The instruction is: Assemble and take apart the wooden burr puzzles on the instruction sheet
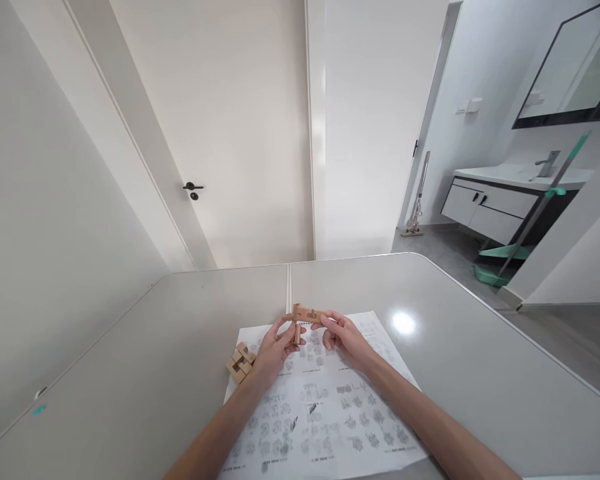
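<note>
Over the upper part of a printed sheet (pixel 330 413), both hands meet around small wooden puzzle pieces. My left hand (pixel 276 347) is closed on an upright wooden puzzle piece (pixel 297 335). A flat, slotted wooden puzzle piece (pixel 308 314) lies across its top, with its right end pinched by the thumb and fingers of my right hand (pixel 344 335). The two pieces touch near the left fingertips; whether they interlock I cannot tell. To the left of my left wrist, a cluster of light wooden blocks (pixel 241 363) rests at the sheet's edge.
The grey table (pixel 145 373) has a seam down its middle and a rounded far right corner. Behind it stands a closed white door (pixel 250 133). On the floor at right are a mop (pixel 420 200) and a green dustpan (pixel 495 275) near a sink cabinet (pixel 490 200).
</note>
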Tool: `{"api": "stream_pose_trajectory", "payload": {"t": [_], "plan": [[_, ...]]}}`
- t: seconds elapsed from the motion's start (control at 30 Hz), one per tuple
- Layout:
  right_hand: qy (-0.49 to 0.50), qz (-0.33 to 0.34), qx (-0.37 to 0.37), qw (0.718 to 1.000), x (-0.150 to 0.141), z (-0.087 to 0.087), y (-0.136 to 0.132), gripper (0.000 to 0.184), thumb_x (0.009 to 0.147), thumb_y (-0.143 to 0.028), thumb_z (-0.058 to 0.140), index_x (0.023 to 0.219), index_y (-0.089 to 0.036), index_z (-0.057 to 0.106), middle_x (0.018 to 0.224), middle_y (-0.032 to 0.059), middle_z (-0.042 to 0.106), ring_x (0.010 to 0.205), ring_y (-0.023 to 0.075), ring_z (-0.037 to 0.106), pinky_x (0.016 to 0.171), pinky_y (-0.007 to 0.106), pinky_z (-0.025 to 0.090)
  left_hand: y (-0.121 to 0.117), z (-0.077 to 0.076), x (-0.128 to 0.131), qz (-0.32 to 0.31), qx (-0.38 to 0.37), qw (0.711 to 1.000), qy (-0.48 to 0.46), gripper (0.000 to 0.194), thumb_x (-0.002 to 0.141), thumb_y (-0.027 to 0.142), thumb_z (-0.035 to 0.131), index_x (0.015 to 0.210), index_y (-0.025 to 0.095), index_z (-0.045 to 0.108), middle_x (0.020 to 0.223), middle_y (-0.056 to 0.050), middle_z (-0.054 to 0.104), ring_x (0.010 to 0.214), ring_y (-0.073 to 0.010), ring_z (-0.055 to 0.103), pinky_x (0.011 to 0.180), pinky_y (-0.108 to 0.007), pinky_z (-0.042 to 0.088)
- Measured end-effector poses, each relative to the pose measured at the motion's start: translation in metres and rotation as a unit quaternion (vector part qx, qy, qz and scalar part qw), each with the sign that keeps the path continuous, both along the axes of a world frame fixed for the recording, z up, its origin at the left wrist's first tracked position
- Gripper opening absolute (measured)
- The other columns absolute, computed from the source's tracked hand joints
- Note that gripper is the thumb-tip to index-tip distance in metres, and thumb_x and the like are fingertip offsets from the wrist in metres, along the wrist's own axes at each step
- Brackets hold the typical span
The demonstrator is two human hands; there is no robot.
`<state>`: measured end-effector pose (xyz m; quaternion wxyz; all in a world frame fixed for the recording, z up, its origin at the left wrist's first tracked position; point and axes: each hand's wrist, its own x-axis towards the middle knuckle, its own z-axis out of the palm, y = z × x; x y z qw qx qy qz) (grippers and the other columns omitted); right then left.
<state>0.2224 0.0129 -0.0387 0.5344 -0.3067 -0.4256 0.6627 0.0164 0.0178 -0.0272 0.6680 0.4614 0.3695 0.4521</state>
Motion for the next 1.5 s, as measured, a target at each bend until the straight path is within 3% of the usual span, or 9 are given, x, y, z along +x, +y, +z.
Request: {"api": "stream_pose_trajectory", "payload": {"t": [0.17, 0.67, 1.1, 1.33, 1.5], "plan": [[-0.001, 0.000, -0.009, 1.000, 0.000, 0.001, 0.000, 0.038, 0.082, -0.055, 0.074, 0.094, -0.021, 0.065, 0.098, 0.0078, 0.075, 0.044, 0.0080, 0.053, 0.047, 0.026, 0.035, -0.002, 0.003, 0.002, -0.004, 0.009, 1.000, 0.019, 0.053, 0.084, 0.046, 0.075, 0.127, 0.018, 0.062, 0.099, -0.010, 0.071, 0.076, -0.0154, 0.064, 0.070, -0.027, 0.048], [0.004, 0.008, -0.036, 0.999, 0.000, 0.000, -0.001, 0.040, 0.080, -0.054, 0.075, 0.099, -0.019, 0.070, 0.099, 0.0100, 0.076, 0.045, 0.0091, 0.052, 0.045, 0.027, 0.037, -0.003, 0.008, 0.002, -0.010, -0.004, 1.000, -0.014, 0.059, 0.083, 0.041, 0.078, 0.135, 0.021, 0.060, 0.080, -0.003, 0.066, 0.072, -0.0138, 0.060, 0.066, -0.024, 0.044], [-0.048, 0.018, 0.015, 0.999, -0.006, -0.003, -0.003, 0.039, 0.085, -0.056, 0.070, 0.095, -0.019, 0.062, 0.091, 0.0078, 0.076, 0.044, 0.0109, 0.057, 0.048, 0.026, 0.034, -0.003, 0.004, 0.003, -0.019, 0.019, 1.000, 0.016, 0.062, 0.084, 0.043, 0.076, 0.138, 0.017, 0.058, 0.081, -0.004, 0.065, 0.071, -0.0146, 0.058, 0.064, -0.026, 0.045], [-0.048, 0.015, 0.037, 0.998, -0.009, -0.009, -0.002, 0.038, 0.084, -0.057, 0.070, 0.089, -0.022, 0.058, 0.077, 0.0018, 0.072, 0.048, 0.0111, 0.055, 0.050, 0.026, 0.037, -0.007, 0.007, 0.003, -0.062, 0.030, 0.998, -0.001, 0.060, 0.087, 0.043, 0.072, 0.141, 0.022, 0.054, 0.084, -0.004, 0.062, 0.070, -0.0150, 0.059, 0.061, -0.026, 0.045], [-0.078, 0.003, 0.069, 0.995, -0.008, -0.007, -0.002, 0.038, 0.087, -0.058, 0.066, 0.102, -0.024, 0.058, 0.076, 0.0004, 0.071, 0.047, 0.0112, 0.054, 0.049, 0.026, 0.036, -0.007, 0.006, 0.003, -0.067, 0.028, 0.997, -0.007, 0.062, 0.087, 0.047, 0.072, 0.139, 0.020, 0.055, 0.086, -0.006, 0.064, 0.068, -0.0154, 0.061, 0.058, -0.025, 0.043]]}}
